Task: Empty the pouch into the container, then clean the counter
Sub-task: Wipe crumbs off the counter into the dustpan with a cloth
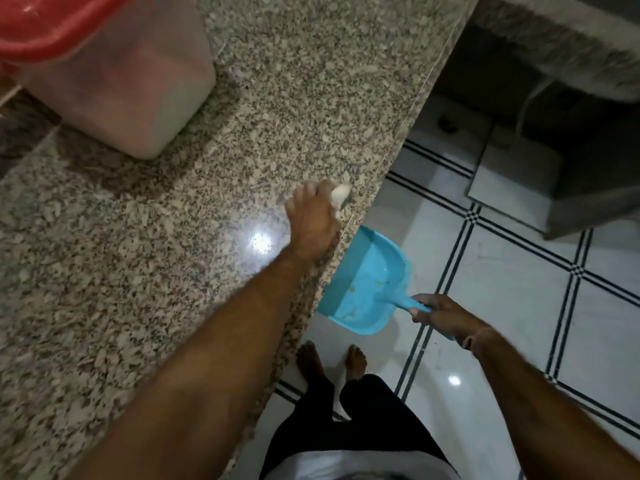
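Observation:
A translucent container (pixel 117 81) with a red lid (pixel 45 22) stands at the back left of the speckled granite counter (pixel 138 254). My left hand (pixel 313 220) holds a small whitish cloth (pixel 340 195) against the counter close to its front edge. Just below that edge, my right hand (pixel 445 317) grips the handle of a light blue dustpan (pixel 363 282). The pan's open mouth sits against the counter edge, and a few crumbs lie inside it. No pouch is in view.
White floor tiles with dark lines (pixel 502 271) lie to the right of the counter. My bare feet (pixel 332 362) stand close to the counter base. A second granite ledge (pixel 554 39) and a dark recess are at the upper right.

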`<state>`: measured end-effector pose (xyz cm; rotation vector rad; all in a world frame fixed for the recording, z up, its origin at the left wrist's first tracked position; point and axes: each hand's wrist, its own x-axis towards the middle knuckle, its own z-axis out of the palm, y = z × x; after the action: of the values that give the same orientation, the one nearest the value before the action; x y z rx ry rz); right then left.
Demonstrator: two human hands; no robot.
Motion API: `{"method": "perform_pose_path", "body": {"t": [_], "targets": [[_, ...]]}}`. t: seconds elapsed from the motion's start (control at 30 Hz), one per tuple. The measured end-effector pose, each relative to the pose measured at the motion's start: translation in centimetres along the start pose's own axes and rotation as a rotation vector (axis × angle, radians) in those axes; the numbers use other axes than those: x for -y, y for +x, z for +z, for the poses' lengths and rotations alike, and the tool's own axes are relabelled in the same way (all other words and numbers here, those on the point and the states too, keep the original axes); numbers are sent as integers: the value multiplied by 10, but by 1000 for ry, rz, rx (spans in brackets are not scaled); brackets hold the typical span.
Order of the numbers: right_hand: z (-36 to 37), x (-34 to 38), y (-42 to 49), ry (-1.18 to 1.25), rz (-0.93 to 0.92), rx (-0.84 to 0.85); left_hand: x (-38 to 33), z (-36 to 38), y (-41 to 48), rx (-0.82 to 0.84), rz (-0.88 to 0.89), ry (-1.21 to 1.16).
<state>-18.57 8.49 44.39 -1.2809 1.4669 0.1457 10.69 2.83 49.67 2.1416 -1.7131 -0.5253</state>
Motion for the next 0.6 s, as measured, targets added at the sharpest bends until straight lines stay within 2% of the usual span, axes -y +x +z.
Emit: {"method": "perform_pose_path", "body": {"t": [0.07, 0.13, 0.2, 0.27, 0.3, 0.37, 0.4, 0.47, 0.53, 0.57, 0.6], "targets": [[-10, 0, 2, 5, -8, -13, 32, -9, 17, -192, -180, -48], [-18, -2, 5, 2, -3, -20, 80, -29, 39, -382, -540, 28], [-25, -8, 13, 14, -10, -37, 126, -42, 54, -506, -811, 118], [-33, -10, 22, 41, -14, -40, 152, -42, 83, -613, -979, 92], [-38, -10, 27, 46, -20, -34, 148, -39, 94, -639, -1006, 80], [-50, -8, 41, 29, -32, -23, 107, -28, 107, -614, -911, 79], [-58, -6, 49, 24, -35, -18, 76, -18, 107, -502, -791, 77], [-76, 1, 64, 9, -35, 1, 9, 7, 97, -257, -453, 89], [-97, 8, 79, 14, -34, 28, -36, 35, 81, -118, -118, 69], [-109, 11, 87, 27, -31, 44, -39, 38, 86, -101, -68, 39], [-119, 13, 95, 35, -31, 58, -37, 37, 94, -110, -95, -7]]}}
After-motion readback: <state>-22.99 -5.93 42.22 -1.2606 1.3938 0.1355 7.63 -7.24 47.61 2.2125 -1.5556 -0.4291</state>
